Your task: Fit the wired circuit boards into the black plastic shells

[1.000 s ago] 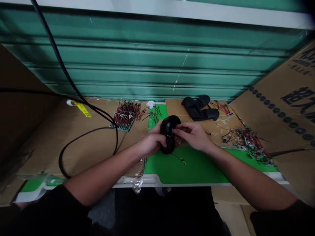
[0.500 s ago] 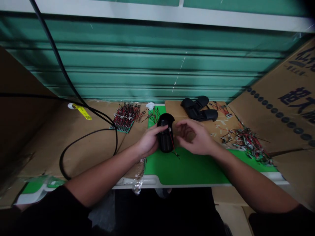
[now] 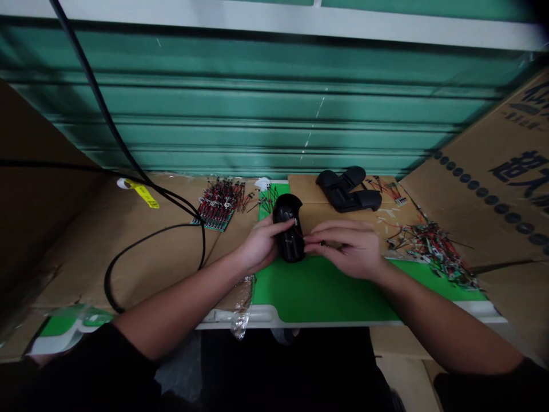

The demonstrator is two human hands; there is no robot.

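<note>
black shell (image 3: 289, 243) gripped in left hand (image 3: 260, 245), thumb on top

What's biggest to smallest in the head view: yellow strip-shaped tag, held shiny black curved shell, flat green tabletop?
1. Flat green tabletop
2. Held shiny black curved shell
3. Yellow strip-shaped tag

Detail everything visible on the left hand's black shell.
The black shell is glossy, plastic-looking and rounded, with tiny pale marks. The left hand holds it over the green surface, long axis running near to far. A thin red wire spans between it and the right hand; whether that hand touches it is unclear.
</note>
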